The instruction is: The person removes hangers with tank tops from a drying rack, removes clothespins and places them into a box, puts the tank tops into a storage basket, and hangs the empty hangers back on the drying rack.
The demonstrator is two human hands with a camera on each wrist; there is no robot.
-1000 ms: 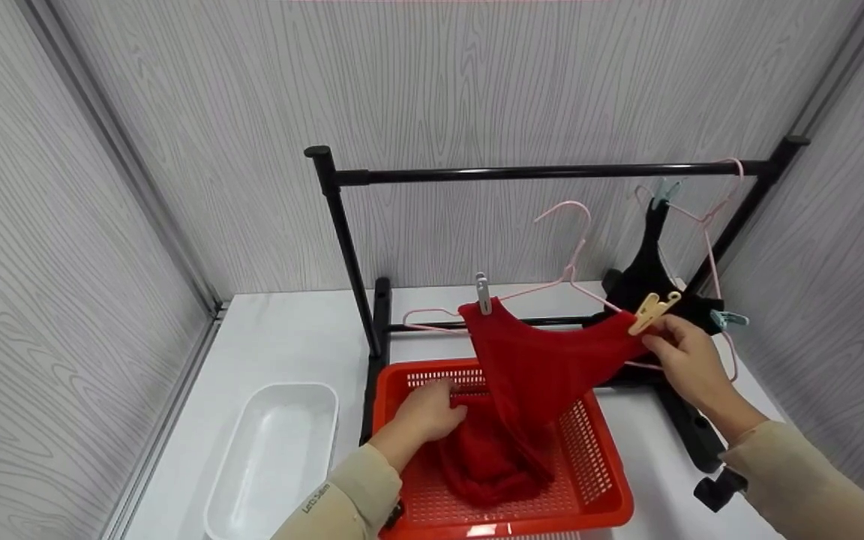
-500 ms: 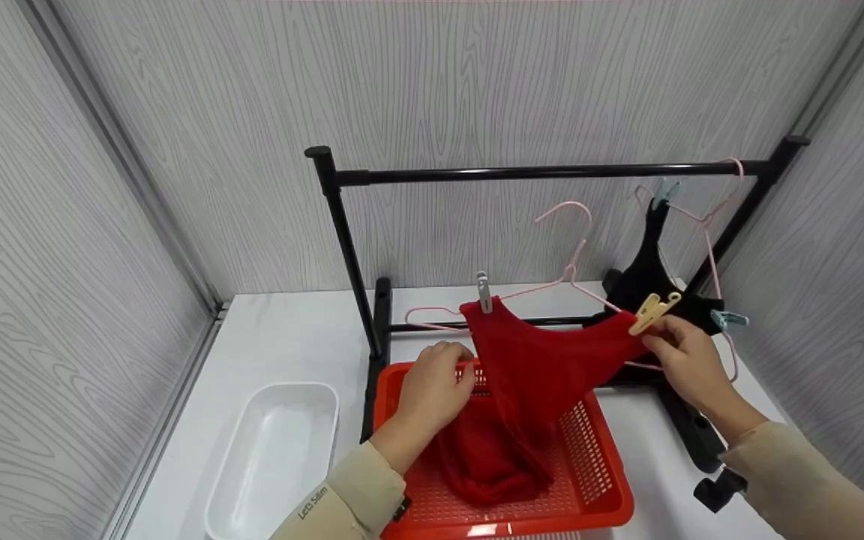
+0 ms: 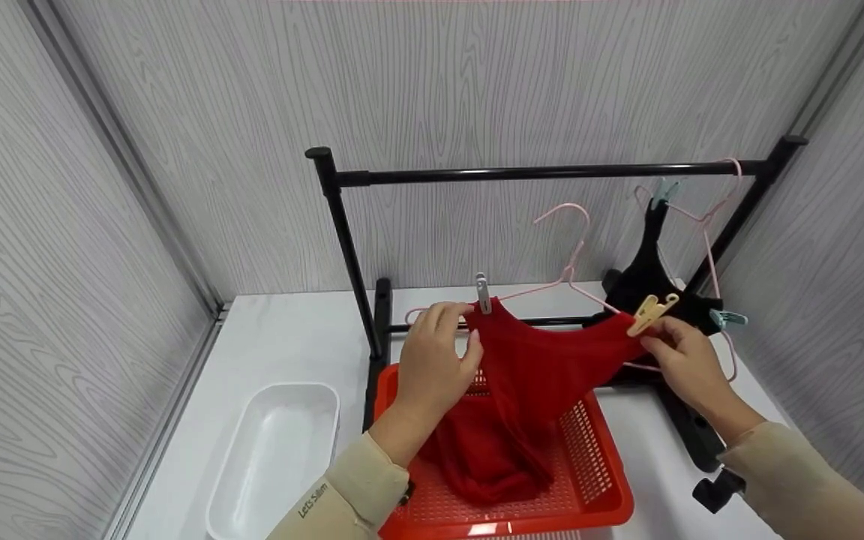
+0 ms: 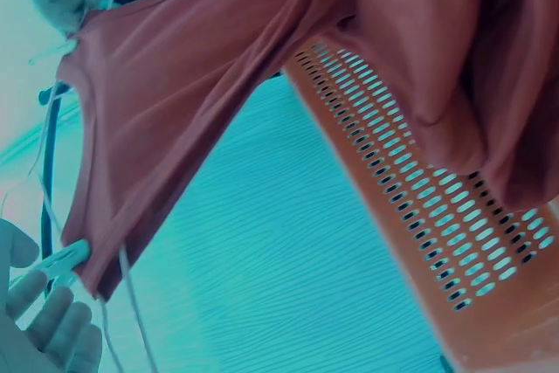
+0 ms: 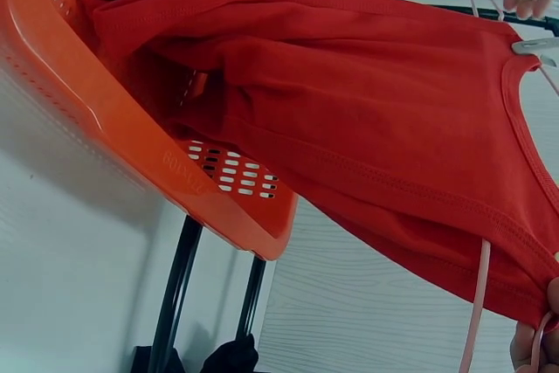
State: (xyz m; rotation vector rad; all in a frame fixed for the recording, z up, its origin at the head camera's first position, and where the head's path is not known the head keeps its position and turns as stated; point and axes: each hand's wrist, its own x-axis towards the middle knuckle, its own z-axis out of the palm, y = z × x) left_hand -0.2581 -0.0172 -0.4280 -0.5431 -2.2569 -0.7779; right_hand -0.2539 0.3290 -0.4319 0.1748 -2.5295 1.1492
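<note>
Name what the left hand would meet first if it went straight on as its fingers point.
The left hand would probably meet the grey clip on the red top, though depth is unclear.

The red garment [image 3: 552, 360] is matt cloth, the basket [image 3: 567, 519] glossy plastic — the rail [image 3: 537, 174] perhaps metal.

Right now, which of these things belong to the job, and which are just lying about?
Seemingly in the job: left hand, right hand, red garment, its pink hanger, grey peg, yellow peg, red basket, probably black rack.
Seemingly aside: white tray; black garment, hanging rather than lying.
</note>
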